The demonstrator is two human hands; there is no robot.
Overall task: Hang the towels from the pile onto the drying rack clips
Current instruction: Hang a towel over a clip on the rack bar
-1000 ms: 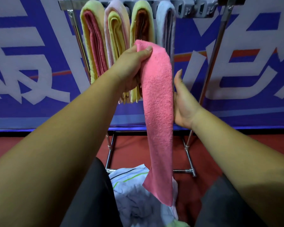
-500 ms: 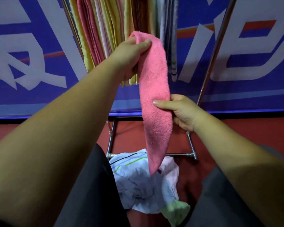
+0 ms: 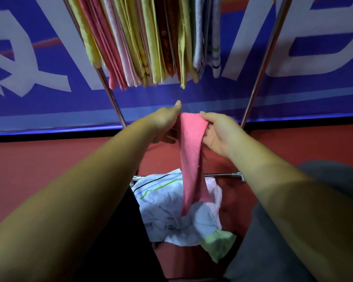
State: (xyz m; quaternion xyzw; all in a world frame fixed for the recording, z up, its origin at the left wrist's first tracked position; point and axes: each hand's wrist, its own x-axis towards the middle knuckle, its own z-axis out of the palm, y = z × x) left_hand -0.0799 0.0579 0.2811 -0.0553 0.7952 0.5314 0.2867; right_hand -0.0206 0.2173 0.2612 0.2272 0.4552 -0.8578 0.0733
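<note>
A pink towel (image 3: 192, 159) hangs folded between my two hands, its lower end reaching the pile. My left hand (image 3: 167, 125) holds its top edge from the left, thumb raised. My right hand (image 3: 216, 133) pinches the same top edge from the right. Below lies the pile of towels (image 3: 171, 216) on the floor: pale blue, white with stripes, light pink, and a green one at its right. Several towels (image 3: 147, 41) in yellow, pink, brown and pale blue hang from the drying rack above; the clips are out of view.
The rack's slanted metal legs (image 3: 263, 64) stand left and right, joined by a low crossbar (image 3: 222, 176) behind the pile. A blue banner with white lettering (image 3: 39, 68) backs the rack. The floor (image 3: 49, 159) is red. My knees frame the pile.
Both hands and the pink towel have come down from rack height to below the hanging towels. My right hand moved from the towel's middle to its top edge. The view tilted downward.
</note>
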